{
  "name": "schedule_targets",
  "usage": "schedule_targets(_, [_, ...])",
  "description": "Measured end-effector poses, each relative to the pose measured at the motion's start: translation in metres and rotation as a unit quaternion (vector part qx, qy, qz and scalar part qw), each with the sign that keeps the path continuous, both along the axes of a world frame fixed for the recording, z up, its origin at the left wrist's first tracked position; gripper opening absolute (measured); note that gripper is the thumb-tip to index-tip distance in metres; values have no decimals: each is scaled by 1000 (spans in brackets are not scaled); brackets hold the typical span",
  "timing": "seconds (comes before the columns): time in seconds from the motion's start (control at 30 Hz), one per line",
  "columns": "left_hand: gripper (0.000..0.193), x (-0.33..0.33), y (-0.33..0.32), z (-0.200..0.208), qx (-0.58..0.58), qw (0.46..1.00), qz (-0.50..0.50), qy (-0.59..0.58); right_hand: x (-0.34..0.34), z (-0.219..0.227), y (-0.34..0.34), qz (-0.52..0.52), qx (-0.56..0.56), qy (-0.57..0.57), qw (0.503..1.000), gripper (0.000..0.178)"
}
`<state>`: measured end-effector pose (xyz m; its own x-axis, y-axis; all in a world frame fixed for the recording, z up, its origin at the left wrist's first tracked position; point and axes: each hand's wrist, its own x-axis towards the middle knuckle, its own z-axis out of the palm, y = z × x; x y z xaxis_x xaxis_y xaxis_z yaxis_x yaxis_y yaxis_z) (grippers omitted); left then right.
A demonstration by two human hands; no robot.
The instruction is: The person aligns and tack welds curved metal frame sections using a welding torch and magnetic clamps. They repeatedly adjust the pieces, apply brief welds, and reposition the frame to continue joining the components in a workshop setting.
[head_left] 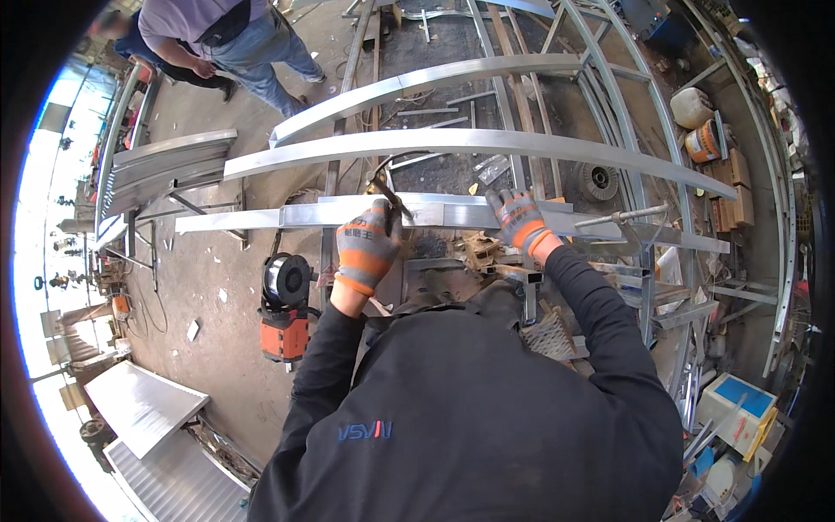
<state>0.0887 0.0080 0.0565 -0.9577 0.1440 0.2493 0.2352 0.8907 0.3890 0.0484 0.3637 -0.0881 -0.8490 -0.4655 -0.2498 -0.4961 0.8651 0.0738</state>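
Gripping a welding torch (389,198) in a closed left hand (365,252), the right hand (519,217) pressed flat — the steel beam (261,217) runs crosswise, just ahead of both.

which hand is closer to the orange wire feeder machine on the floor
Left. The left hand, holding the welding torch, sits just above-right of the orange machine; the right hand rests farther right on the metal beam.

The left hand (365,252) covers most of the welding torch (389,198), so only its dark tip and a bit of cable show, and the grip cannot be made out. The person's own dark-sleeved torso hides the near part of the surface (557,335). At the far left, another person (235,39) is cut off above the waist by the picture's rim.
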Motion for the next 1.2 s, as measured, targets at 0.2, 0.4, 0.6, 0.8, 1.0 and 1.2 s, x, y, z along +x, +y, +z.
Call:
schedule_targets(0.2, [26, 1, 3, 2, 42, 994, 31, -95, 0, -1, 0, -10, -32, -23, 999, 88])
schedule_targets(0.4, [42, -6, -8, 1, 171, 966, -11, -191, 3, 3, 0, -13, -18, -28, 999, 80])
schedule_targets(0.6, [47, -13, -9, -13, 292, 921, -15, -257, 5, -2, -2, -14, -12, -24, 1000, 77])
schedule_targets(0.8, [59, -17, -5, -20, 330, 897, 14, -294, 2, -5, -2, -9, -28, 4, 1000, 72])
schedule_targets(1.0, [58, -19, -13, -24, 443, 825, 20, -351, -5, 6, -6, -41, -33, -53, 997, 93])
schedule_targets(1.2, [49, -22, -32, -42, 328, 895, -105, -283, -13, 3, -5, -18, -33, -3, 999, 107])
